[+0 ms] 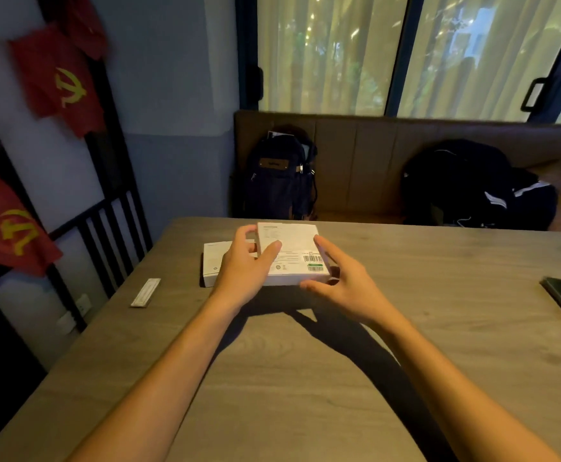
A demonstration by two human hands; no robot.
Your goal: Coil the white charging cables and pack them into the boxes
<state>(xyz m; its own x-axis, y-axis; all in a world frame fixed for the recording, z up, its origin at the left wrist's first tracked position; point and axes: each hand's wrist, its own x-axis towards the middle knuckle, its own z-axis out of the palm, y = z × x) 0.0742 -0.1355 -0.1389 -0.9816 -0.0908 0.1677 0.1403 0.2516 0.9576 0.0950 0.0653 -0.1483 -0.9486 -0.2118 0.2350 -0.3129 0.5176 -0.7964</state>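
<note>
Well, left hand [244, 263] grips a closed box [294, 253], right hand [345, 281] spread beside it; no cables visible, so progress unclear.

Dim warm light, forearm shadows on table [305, 378], soft blur, wide-angle edge distortion

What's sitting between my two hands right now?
The white barcode-labelled box, seen in the head view. The left hand grips its left side; the right hand, fingers spread, is at its right edge.
</note>
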